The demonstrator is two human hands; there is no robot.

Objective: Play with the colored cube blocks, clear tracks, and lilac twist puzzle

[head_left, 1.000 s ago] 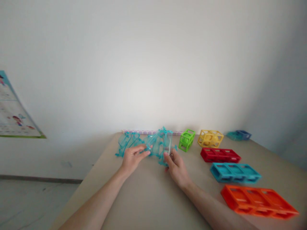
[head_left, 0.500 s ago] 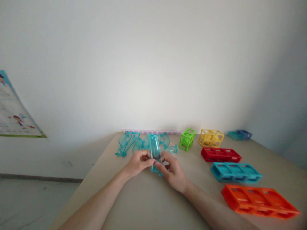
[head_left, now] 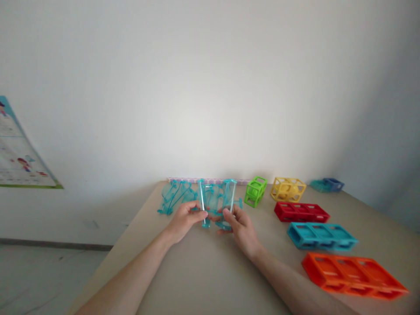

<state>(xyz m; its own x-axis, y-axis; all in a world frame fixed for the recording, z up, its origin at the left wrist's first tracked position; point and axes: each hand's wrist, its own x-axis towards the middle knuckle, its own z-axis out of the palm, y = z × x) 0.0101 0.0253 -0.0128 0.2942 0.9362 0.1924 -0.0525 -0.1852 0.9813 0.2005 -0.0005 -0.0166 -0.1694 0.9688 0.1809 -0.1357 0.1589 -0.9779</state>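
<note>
My left hand [head_left: 184,220] is closed on a clear teal half-tube piece [head_left: 201,197], held upright between thumb and fingers. A second clear teal half-tube piece [head_left: 229,195] stands upright in my right hand [head_left: 242,226], thumb on its near side. The two pieces are a small gap apart, above the table. Behind them lies a group of see-through teal track pieces [head_left: 177,194], partly hidden by my hands and the held pieces.
On the table's right side are a green cube frame [head_left: 256,191], a yellow frame [head_left: 288,189], a red frame [head_left: 302,212], a teal frame [head_left: 321,235] and an orange frame [head_left: 352,274]. A blue piece [head_left: 334,184] sits at the far right. A wall rises behind.
The two half-tube pieces, earlier together between my fingers, are now apart, one in each hand. My right hand has moved slightly right; my left hand has shifted slightly left.
</note>
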